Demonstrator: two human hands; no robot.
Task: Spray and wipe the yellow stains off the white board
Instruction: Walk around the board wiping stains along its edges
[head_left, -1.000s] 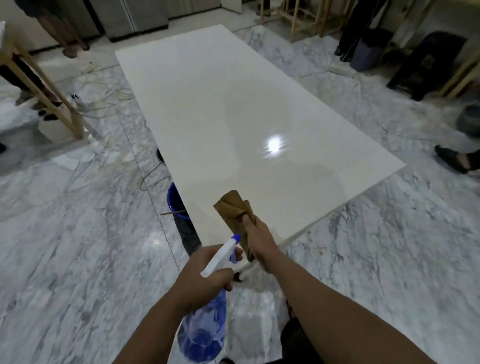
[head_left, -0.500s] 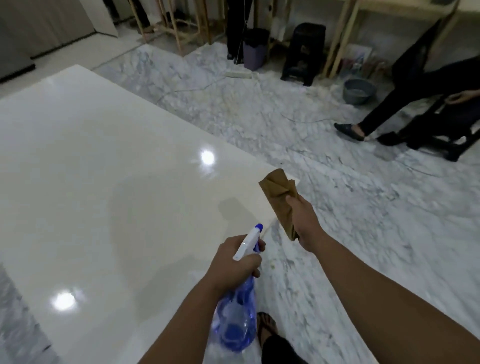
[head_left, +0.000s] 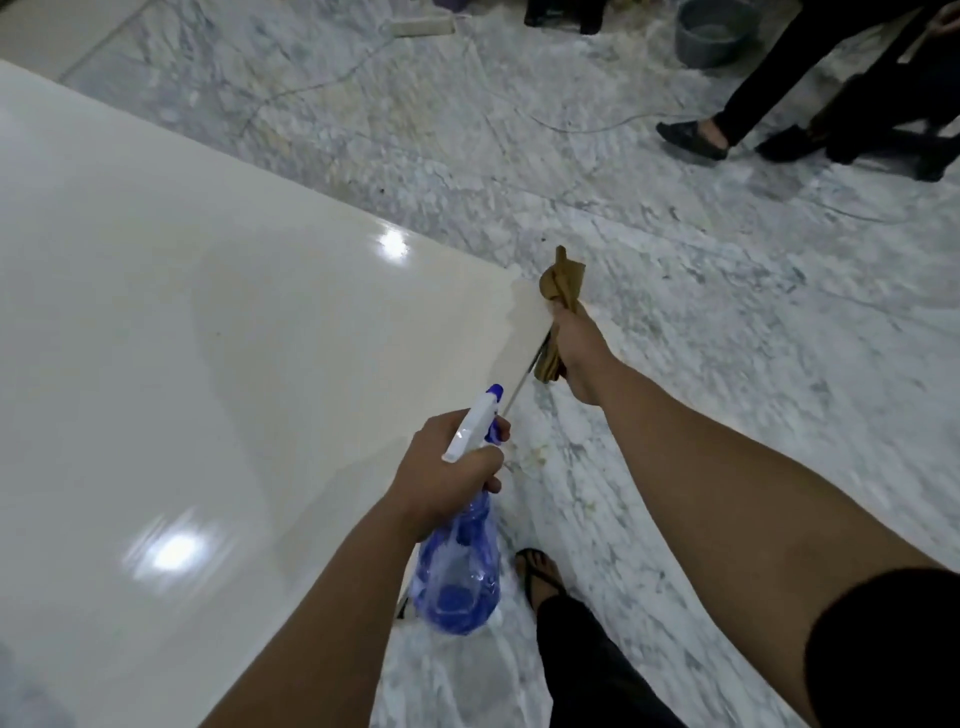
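Gripping a spray bottle (head_left: 460, 566) in our left hand (head_left: 447, 470) and a brown cloth (head_left: 560, 291) in our right hand (head_left: 576, 348), we reach the white board (head_left: 208, 338) corner; stains are indistinct.

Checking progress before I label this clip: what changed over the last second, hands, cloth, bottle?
The right hand carried the brown cloth from over the white board out to its corner, where a faint yellowish patch shows. The view swung right, so the board now fills the left. Nothing taken or let go: the left hand still grips the blue spray bottle, the right still holds the cloth. No wiping contact visible.
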